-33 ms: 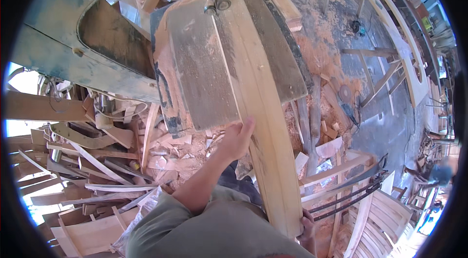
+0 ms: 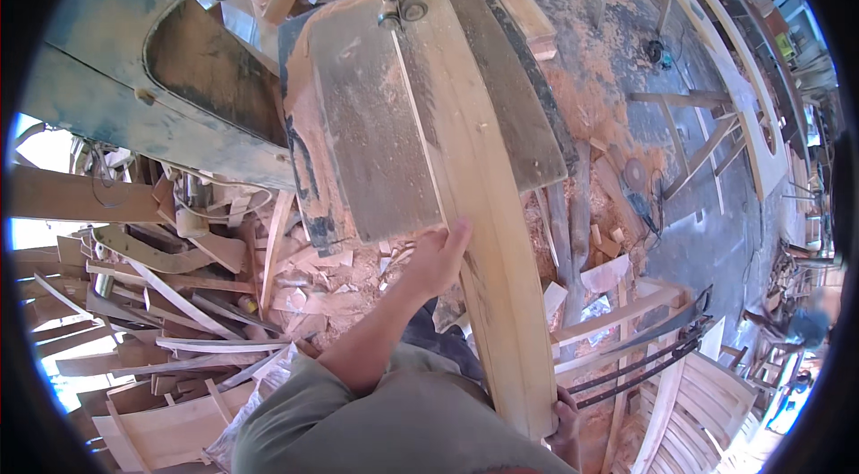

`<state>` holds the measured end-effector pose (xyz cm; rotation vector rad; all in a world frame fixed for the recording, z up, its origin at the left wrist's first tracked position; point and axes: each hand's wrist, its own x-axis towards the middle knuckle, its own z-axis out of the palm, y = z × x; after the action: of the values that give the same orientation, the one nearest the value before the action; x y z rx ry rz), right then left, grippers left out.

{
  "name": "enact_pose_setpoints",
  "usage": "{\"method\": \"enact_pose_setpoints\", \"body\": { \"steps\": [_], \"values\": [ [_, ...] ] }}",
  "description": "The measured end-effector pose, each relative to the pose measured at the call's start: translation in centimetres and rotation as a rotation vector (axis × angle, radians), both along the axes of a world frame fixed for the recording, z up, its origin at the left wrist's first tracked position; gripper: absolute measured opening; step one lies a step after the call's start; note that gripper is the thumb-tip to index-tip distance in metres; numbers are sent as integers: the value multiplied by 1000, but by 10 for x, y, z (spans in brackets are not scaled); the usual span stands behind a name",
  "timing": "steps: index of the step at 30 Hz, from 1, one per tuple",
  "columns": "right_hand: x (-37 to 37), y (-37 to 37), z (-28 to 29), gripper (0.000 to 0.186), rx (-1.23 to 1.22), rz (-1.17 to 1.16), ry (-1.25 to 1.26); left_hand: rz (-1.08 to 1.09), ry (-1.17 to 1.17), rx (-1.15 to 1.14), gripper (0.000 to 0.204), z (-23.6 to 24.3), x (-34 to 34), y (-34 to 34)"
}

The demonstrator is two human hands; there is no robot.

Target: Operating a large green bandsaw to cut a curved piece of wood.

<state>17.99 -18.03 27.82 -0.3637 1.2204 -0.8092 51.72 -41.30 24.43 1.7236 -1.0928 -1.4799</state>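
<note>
Left hand | wooden plank | touching, lying just right of hand

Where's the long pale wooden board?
Just right of centre in the head view, the wooden board crosses the dusty grey tabletop, left hand on its left edge.

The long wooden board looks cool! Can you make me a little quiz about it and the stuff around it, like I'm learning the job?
1. True or false: the right hand is closer to the near end of the long board than the left hand is.

2. Pick one: what colour is the sawdust to the right of the flat table?
A) Bright blue
B) Pinkish orange
C) Black

3. Fill the gap: the left hand touches the board along its ____ edge.

Key: 1. True. 2. B. 3. Left.
</note>
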Motion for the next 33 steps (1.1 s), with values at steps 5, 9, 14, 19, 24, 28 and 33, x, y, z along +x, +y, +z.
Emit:
{"method": "enact_pose_setpoints", "body": {
  "steps": [5, 9, 14, 19, 24, 28, 33],
  "values": [
    [-18, 27, -21, 70, 68, -104, 14, 41, 60, -91, 66, -1, -5, 3],
    [-12, 19, -16, 71, 76, -116, 6, -70, 108, 39, 65, 30, 2, -3],
    [-7, 16, -7, 72, 83, -91, 38, -239, -432, -239, 62, 32, -9, 20],
    [-13, 17, -14, 71, 59, -78, 29, -162, -594, -289, 60, 29, -13, 19],
    [-4, 7, -4, 70, 50, -76, -13, -181, -392, -287, 68, 26, -13, 15],
    [-13, 12, -8, 79, 73, -64, -38, -132, -219, -249, 63, 34, -16, 14],
    [-6, 0, 3, 80, 84, -61, -60, -101, -224, -222, 61, 37, -19, 14]
  ]
}}
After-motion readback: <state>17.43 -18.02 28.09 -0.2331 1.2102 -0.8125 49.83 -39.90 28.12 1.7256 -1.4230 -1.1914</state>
